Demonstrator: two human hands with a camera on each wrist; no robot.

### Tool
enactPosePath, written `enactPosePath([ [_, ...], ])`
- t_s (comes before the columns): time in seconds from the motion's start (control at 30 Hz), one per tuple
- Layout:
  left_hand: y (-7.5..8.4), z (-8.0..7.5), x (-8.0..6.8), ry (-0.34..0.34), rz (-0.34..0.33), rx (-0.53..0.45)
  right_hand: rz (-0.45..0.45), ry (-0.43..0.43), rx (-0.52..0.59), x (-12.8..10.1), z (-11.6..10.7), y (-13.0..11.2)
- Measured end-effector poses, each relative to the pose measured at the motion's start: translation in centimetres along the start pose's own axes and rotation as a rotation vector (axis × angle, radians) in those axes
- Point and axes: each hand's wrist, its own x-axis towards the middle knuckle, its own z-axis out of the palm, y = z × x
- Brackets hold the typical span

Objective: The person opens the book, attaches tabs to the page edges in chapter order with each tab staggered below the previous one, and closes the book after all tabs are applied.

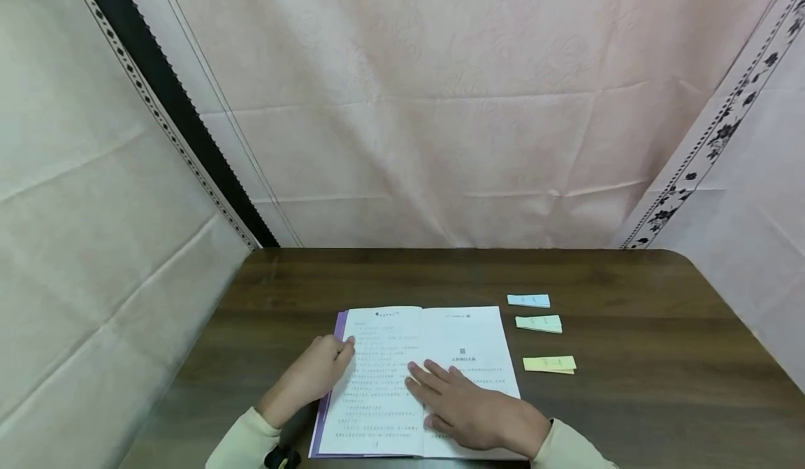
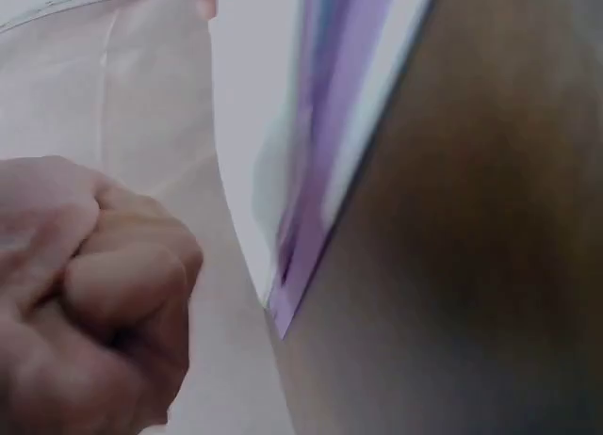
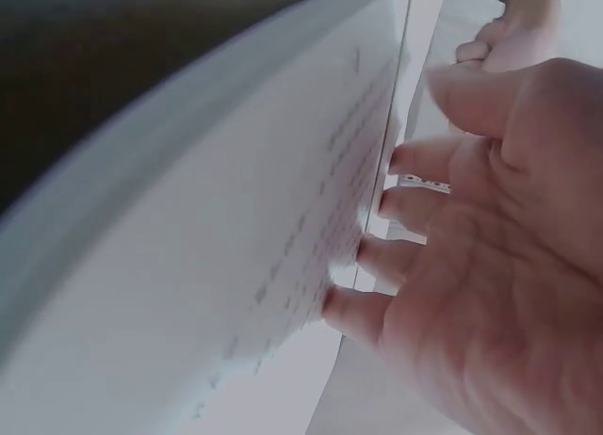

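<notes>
Pressing my flat right hand (image 1: 478, 409) on the open book (image 1: 434, 343) lying at the table's (image 1: 629, 280) near edge while my curled left hand (image 1: 317, 371) steadies its left margin, I judge the three sticky-note pads (image 1: 539, 323) beside it not yet used.

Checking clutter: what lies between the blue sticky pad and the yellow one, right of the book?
In the head view, a green sticky pad lies between the blue pad and the yellow pad; bare table separates them.
</notes>
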Motion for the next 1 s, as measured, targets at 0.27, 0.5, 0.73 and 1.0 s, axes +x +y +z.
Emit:
enactPosePath([
  [0.27, 1.9, 0.9, 0.7, -0.077, 0.221, 0.174, -0.014, -0.032, -0.010, 0.2, -0.4, 0.2],
  [0.5, 4.0, 2.3, 0.5, -0.199, 0.209, 0.294, -0.013, -0.050, 0.038, -0.1, -0.6, 0.3],
  [0.73, 5.7, 3.1, 0.5, -0.271, 0.180, 0.340, -0.024, -0.053, 0.062, -0.3, -0.9, 0.4],
  [1.0, 5.9, 3.5, 0.7, -0.301, 0.134, 0.315, -0.053, 0.095, 0.098, -1.0, -1.4, 1.2],
])
